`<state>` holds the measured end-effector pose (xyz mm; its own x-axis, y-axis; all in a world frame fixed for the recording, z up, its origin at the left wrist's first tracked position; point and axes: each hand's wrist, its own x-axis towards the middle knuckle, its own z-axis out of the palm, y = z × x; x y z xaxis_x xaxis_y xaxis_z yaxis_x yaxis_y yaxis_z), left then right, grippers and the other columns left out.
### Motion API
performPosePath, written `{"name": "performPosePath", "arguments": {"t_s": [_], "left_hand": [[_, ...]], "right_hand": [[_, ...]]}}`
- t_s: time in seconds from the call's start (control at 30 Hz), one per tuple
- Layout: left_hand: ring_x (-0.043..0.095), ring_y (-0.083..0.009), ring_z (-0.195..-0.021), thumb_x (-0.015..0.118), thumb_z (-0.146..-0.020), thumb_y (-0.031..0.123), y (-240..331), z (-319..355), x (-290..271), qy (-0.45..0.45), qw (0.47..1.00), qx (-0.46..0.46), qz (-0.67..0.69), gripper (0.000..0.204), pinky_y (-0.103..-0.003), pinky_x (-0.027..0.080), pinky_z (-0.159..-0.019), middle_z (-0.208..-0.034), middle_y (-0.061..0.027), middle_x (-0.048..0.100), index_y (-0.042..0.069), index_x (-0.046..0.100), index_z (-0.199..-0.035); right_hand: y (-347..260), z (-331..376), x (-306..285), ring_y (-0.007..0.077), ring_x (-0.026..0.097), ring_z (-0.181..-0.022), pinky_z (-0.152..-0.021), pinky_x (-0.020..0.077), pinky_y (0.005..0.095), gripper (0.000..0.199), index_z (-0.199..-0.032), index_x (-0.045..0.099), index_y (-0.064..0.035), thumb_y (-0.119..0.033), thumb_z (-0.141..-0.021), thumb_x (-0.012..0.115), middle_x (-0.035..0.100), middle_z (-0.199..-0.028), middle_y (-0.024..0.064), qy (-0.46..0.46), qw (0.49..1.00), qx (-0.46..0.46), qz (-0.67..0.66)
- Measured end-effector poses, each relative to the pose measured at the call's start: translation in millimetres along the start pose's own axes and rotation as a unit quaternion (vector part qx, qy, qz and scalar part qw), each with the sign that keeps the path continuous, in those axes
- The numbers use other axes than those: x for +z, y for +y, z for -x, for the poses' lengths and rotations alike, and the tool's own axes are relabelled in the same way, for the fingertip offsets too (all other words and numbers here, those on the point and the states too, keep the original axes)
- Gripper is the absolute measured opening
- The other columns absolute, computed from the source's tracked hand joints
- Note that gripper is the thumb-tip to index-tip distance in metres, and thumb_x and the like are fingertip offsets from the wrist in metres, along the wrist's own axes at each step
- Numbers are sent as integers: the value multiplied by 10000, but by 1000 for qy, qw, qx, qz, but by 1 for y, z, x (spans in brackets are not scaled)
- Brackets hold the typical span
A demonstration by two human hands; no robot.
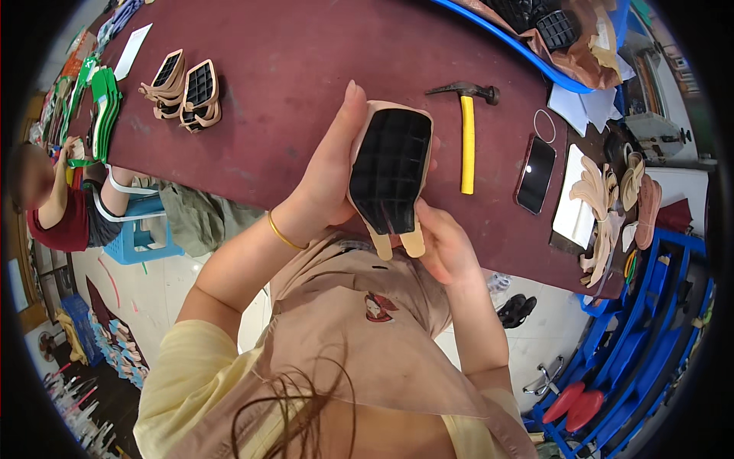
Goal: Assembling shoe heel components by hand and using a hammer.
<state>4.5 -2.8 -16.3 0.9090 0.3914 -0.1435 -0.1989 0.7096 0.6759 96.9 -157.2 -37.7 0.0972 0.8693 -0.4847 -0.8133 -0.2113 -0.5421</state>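
Observation:
Between my two hands is a beige leather shoe part (390, 170) with a black gridded block set inside its rim. Two short beige tabs stick out at its near end. My left hand (336, 164) is closed along its left side, with the thumb pointing up at the far corner. Near the tabs, my right hand (443, 243) grips the lower right edge; some of its fingers are hidden behind the part. To the right lies a hammer (468, 138) with a yellow handle and dark head, touched by neither hand.
Similar beige and black parts (200, 88) stand stacked at the far left of the dark red table (283, 61). A phone (537, 174), a white pad (573, 197) and leather strips (592, 191) lie right. A blue-rimmed tray (527, 53) is far right. A co-worker (57, 203) sits left.

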Motion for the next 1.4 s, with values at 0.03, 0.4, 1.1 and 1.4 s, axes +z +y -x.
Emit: {"name": "performPosePath", "arguments": {"t_s": [0.03, 0.4, 1.1, 1.4], "left_hand": [[635, -278, -916, 250, -879, 704, 0, 0, 2, -2, 1000, -1, -1, 840, -404, 542, -788, -1097, -187, 608, -23, 515, -1208], [574, -135, -864, 410, -949, 511, -6, 4, 6, 33, 981, 82, -174, 594, -276, 482, -757, -989, -89, 626, -12, 591, -1164], [451, -170, -654, 402, -926, 345, -59, -29, -61, -45, 940, 81, 329, 372, -311, 418, -593, -637, -26, 479, 55, 575, -770], [475, -77, -719, 390, -994, 364, -60, -39, -58, 185, 962, 40, -196, 327, -253, 408, -677, -768, 18, 506, 94, 515, -860]], "right_hand": [[3, -1, -2, 140, 569, -790, -781, 447, 278, 348, -960, 579, -3, -303, -992, 406, 615, -857, 51, 10, 994, -21, 110], [20, -11, -8, 93, 457, -647, -631, 398, 243, 336, -882, 538, -37, -320, -1002, 402, 483, -712, -9, -5, 993, -7, 121], [48, -35, 18, 325, 617, -641, -531, 498, 406, 372, -1087, 458, 50, -19, -752, 604, 578, -813, 156, 159, 515, -487, 687], [14, -28, -7, 129, 541, -639, -572, 443, 284, 262, -970, 431, 12, -244, -965, 489, 560, -725, 91, 215, 826, -359, 378]]}}
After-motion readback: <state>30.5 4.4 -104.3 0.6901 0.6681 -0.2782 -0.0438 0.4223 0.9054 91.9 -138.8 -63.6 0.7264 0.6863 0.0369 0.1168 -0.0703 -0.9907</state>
